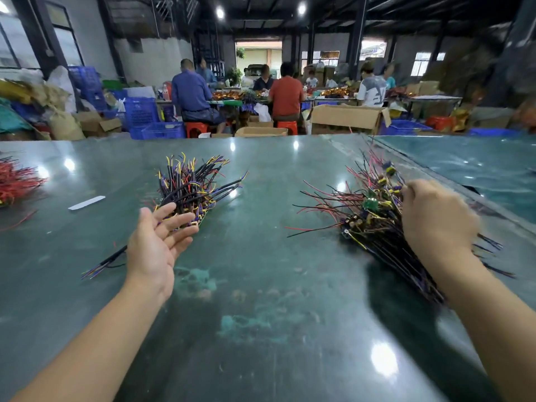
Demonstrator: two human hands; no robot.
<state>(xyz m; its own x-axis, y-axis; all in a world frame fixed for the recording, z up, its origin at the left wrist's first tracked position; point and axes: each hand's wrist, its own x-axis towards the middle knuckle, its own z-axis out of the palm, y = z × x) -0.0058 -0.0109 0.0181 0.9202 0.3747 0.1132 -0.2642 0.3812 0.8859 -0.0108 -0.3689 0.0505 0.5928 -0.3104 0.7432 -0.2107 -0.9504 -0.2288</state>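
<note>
left grip (156, 245) spread, empty | right grip (435, 219) on wire-bundle 3 (372, 224), hold unclear | wire-bundle 1 (14, 184), wire-bundle 2 (188, 187)

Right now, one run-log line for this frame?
left hand: open, palm up, at wire pile | right hand: on circuit-board wire bundle, grip unclear | surface: green table

Ceiling lamps (219, 12) glare on the glossy table (261, 285); edges bend.

Glossy green table (261, 285); plastic-sheathed wires (191, 187); cardboard boxes (345, 116).
</note>
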